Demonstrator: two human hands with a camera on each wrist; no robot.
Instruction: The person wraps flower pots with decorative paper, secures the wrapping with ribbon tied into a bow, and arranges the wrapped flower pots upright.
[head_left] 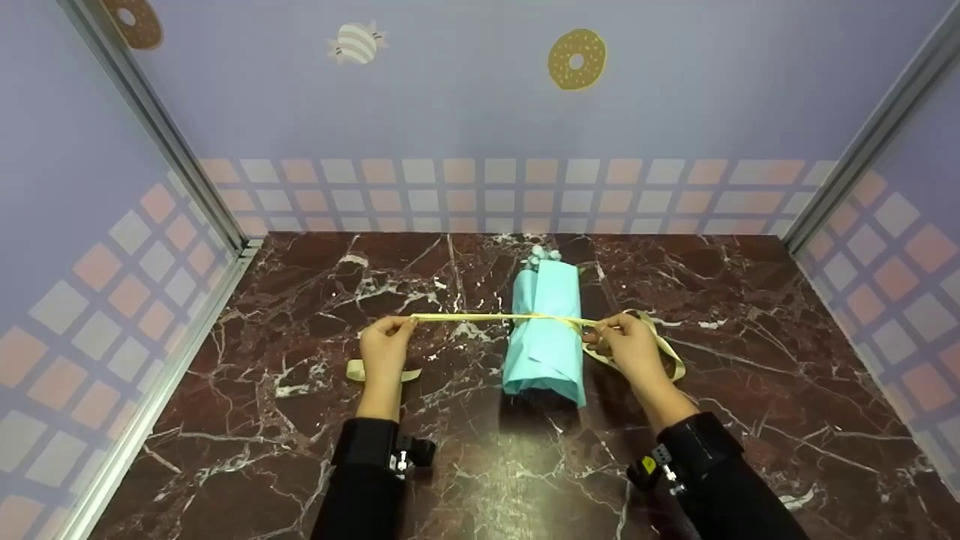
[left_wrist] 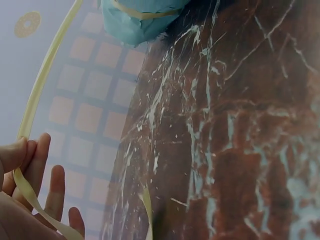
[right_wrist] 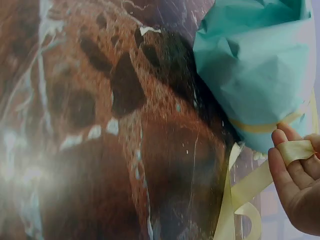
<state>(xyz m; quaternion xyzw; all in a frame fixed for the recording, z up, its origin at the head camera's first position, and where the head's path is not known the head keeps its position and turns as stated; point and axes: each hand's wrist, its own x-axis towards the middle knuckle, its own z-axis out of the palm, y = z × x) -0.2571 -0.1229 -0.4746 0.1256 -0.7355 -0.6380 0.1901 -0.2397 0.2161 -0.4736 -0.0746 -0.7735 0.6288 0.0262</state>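
Observation:
A bouquet wrapped in turquoise paper (head_left: 546, 352) lies on the dark marbled table, pale round flower heads (head_left: 541, 255) showing at its far end. A yellow ribbon (head_left: 465, 316) circles its middle. Left of the bouquet, my left hand (head_left: 385, 356) pinches one length of the ribbon between thumb and fingers, stretched taut toward the paper; its loose tail hangs below the palm in the left wrist view. My right hand (head_left: 630, 346) pinches the other length close beside the wrap. In the right wrist view this ribbon (right_wrist: 297, 151) crosses over the fingers.
A loose ribbon end (head_left: 356, 370) lies by my left wrist, and more ribbon (head_left: 675, 360) loops on the table right of my right hand. The tabletop (head_left: 465, 480) meets a patterned back wall (head_left: 465, 195) and side walls (head_left: 82, 300).

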